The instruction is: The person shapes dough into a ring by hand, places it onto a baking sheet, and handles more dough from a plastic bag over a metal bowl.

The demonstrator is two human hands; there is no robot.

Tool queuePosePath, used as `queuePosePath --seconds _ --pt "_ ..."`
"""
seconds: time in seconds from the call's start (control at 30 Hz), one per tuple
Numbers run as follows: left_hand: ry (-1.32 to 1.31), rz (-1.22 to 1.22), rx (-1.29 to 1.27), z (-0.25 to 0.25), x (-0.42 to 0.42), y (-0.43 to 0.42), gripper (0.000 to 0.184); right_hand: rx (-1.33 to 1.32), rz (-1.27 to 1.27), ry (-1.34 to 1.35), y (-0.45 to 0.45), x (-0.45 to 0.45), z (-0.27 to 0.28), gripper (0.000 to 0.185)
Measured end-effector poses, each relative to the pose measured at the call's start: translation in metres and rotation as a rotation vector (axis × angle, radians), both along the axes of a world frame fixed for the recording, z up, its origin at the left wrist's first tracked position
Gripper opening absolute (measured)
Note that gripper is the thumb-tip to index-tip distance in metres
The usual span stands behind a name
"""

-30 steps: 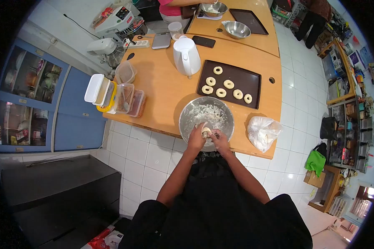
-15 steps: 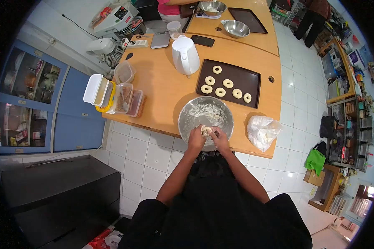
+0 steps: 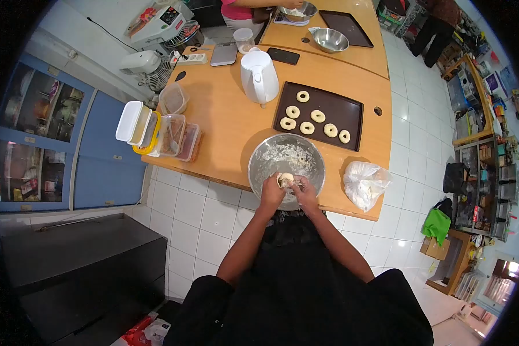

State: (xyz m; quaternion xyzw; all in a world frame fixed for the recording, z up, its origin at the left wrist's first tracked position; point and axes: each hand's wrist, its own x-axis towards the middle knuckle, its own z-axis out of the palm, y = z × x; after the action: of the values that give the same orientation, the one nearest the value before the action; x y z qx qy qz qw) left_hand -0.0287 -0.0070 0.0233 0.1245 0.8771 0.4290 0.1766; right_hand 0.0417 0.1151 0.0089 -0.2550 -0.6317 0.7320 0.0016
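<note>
Both my hands are together over the near part of a large metal bowl (image 3: 258, 158) whose inside is smeared with dough and flour. My left hand (image 3: 273, 190) is closed around a small pale piece of dough (image 3: 285, 180). On the other side, the fingers of my right hand (image 3: 304, 192) pinch the same piece. The exact shape of the dough is partly hidden by my fingers. Behind the bowl, a dark baking tray (image 3: 343, 98) carries several pale dough rings (image 3: 318, 116). To the right sits a clear plastic bag (image 3: 365, 184) with white contents.
A white electric kettle (image 3: 259, 78) stands beyond the bowl. Plastic containers (image 3: 170, 135) crowd the table's left edge. Farther back are a phone (image 3: 283, 56), a kitchen scale (image 3: 224, 55), and a smaller metal bowl (image 3: 330, 40). A person in pink (image 3: 236, 11) works at the far table.
My hands stay over the bowl, fingers shifting slightly on the dough, which shows a little more on top. The whole view has moved very slightly.
</note>
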Motion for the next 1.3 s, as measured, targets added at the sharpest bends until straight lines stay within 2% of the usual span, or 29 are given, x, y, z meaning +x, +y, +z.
queuePosePath --seconds 0.07,0.13,0.27,0.37,0.47,0.67,0.77,0.83,0.93,1.07,1.17,1.27,1.3 --pt "-0.055 0.011 -0.003 -0.008 0.001 0.001 0.037 0.087 0.024 0.02 0.003 0.001 -0.005 0.026" --pt "0.044 0.026 0.072 -0.001 0.002 0.003 0.039 0.165 0.029 0.114 0.003 0.0 -0.011 0.026" --pt "0.039 0.053 0.201 -0.001 0.002 0.003 0.043 0.108 0.013 0.07 0.004 0.0 -0.006 0.024" --pt "-0.315 0.131 0.435 -0.035 0.002 0.0 0.043 0.153 0.012 0.105 0.003 -0.001 -0.003 0.023" --pt "-0.144 0.162 0.274 -0.046 0.006 -0.001 0.041 0.246 0.003 0.166 0.003 -0.001 -0.012 0.022" --pt "0.189 0.106 -0.013 0.011 0.006 0.005 0.046 0.378 0.041 0.213 0.004 -0.003 -0.014 0.022" --pt "0.287 0.012 0.034 0.012 0.006 0.003 0.045 0.413 0.07 0.23 0.005 -0.005 0.002 0.022" --pt "0.237 -0.026 0.089 0.016 0.003 0.003 0.042 0.445 0.088 0.25 0.005 -0.006 0.0 0.023" --pt "0.072 0.025 0.211 0.011 0.001 0.002 0.037 0.21 -0.011 0.202 -0.001 -0.006 -0.001 0.024" --pt "-0.106 0.159 0.277 -0.011 0.002 0.001 0.031 0.147 0.009 0.102 -0.002 -0.004 -0.007 0.025" --pt "-0.14 0.134 0.281 -0.031 0.002 -0.004 0.032 0.119 -0.005 0.079 -0.001 -0.003 -0.011 0.025" --pt "-0.127 0.193 0.434 -0.016 0.003 0.004 0.036 0.106 0.002 0.027 0.004 -0.005 -0.01 0.024" --pt "-0.075 0.14 0.427 -0.012 0.002 0.004 0.038 0.094 -0.006 0.043 0.004 -0.005 -0.009 0.024"
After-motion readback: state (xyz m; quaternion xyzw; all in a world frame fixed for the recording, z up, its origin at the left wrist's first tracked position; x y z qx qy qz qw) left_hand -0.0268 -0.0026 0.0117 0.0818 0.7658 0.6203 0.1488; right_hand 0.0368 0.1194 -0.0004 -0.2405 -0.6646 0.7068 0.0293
